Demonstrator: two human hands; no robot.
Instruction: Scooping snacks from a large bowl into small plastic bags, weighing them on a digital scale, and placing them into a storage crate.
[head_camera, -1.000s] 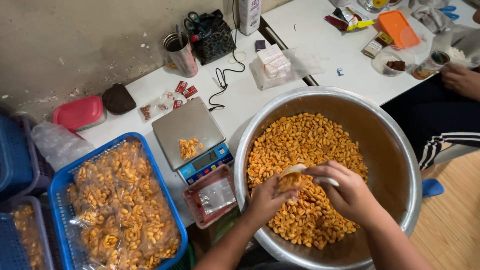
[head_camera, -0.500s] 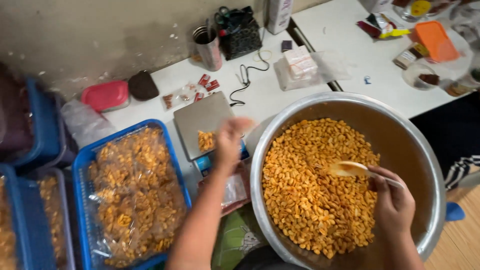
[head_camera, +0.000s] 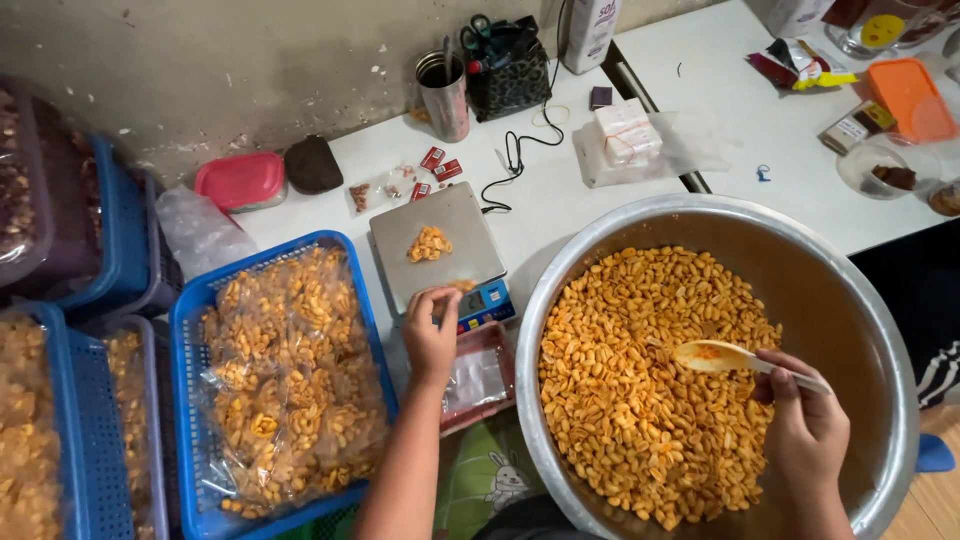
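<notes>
Below, metal bowl (head_camera: 850, 300) of orange nuts (head_camera: 640, 380); right hand (head_camera: 805, 430) gripping spoon (head_camera: 735, 360), left hand (head_camera: 432, 330) pinching nuts over scale (head_camera: 435, 250).

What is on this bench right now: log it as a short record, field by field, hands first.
left hand: at the front edge of the scale, fingers curled, holding a few nuts
right hand: grips the scoop over the nuts
bowl: large metal, filled with orange coated nuts
scale pan: small pile of nuts
blue basket: left of scale, packed bags of nuts
red tray: below scale, clear bags inside
</notes>
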